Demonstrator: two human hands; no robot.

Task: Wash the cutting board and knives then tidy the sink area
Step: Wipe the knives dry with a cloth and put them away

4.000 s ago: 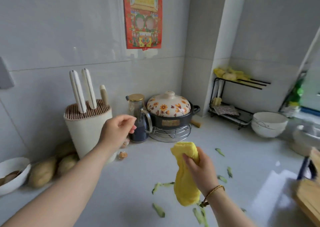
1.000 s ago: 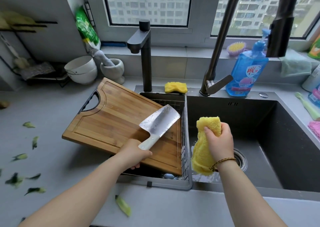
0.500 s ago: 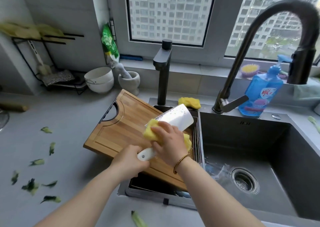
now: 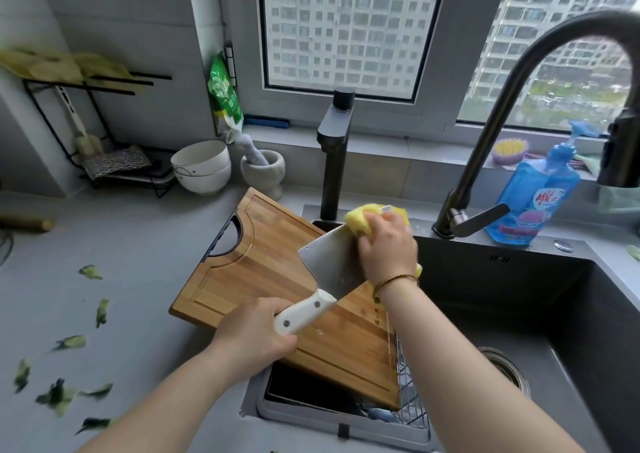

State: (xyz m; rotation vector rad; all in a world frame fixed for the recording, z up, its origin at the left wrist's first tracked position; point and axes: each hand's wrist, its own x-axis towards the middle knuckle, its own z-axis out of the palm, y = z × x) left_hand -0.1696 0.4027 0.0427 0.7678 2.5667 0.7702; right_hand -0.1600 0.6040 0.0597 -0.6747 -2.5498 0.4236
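Two bowls (image 4: 202, 165), mortar (image 4: 264, 172), soap (image 4: 533, 206) beside sink (image 4: 502, 279)

The left hand (image 4: 254, 331) grips the cleaver (image 4: 332, 269) by its handle above the cutting board (image 4: 263, 269), which lies under the grip across the counter (image 4: 138, 244) and the drain basket (image 4: 410, 404). Up and right of the grip, the right hand (image 4: 388, 244) presses a cloth (image 4: 360, 222) on the blade. Right of the grip is the sink (image 4: 519, 314); behind-left, 2 stacked bowls (image 4: 202, 168) and a mortar (image 4: 263, 172); left, scraps (image 4: 71, 341) on the counter.
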